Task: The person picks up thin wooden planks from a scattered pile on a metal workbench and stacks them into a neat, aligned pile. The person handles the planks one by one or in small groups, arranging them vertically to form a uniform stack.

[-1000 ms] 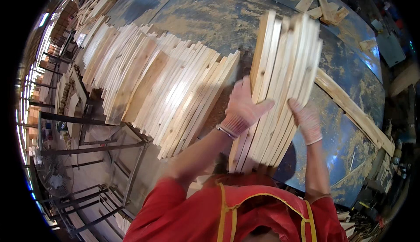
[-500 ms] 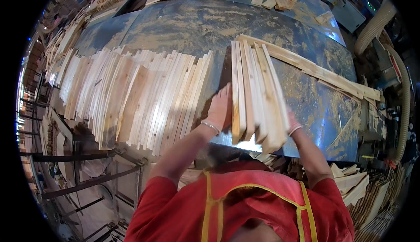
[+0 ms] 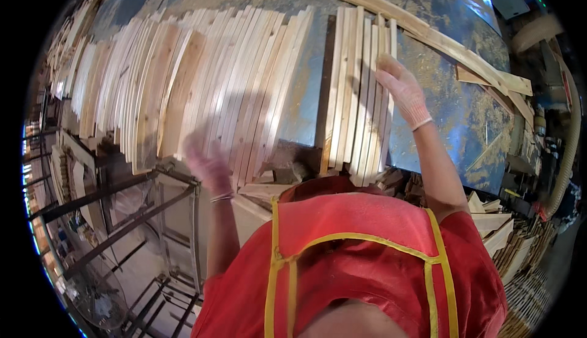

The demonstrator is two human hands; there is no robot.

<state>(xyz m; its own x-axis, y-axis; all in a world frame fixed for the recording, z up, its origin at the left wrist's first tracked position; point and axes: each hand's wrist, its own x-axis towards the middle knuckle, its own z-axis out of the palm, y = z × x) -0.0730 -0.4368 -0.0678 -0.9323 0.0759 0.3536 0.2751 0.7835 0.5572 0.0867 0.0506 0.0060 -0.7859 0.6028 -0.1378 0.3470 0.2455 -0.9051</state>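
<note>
A small bundle of long pale wooden strips (image 3: 354, 87) lies side by side on the metal table. My right hand (image 3: 403, 93), in a pale glove, is at the bundle's right edge. Its fingers reach over the outer strips without wrapping round them; whether they touch is unclear. My left hand (image 3: 210, 163), gloved and blurred by motion, is off to the left with fingers apart and nothing held. It hovers by the near ends of a wide row of wooden strips (image 3: 226, 81). A gap of bare metal separates the row from the bundle.
A long board (image 3: 391, 11) lies slantwise across the sawdust-covered table (image 3: 440, 130), beyond and right of the bundle. A dark metal frame (image 3: 116, 231) stands at lower left. Wood offcuts (image 3: 492, 225) are piled at lower right, and a ribbed hose (image 3: 565, 173) hangs at far right.
The bundle, earlier tilted up between both hands, now lies flat on the table. My left hand has left it and swung left; my right hand has moved up along its right side.
</note>
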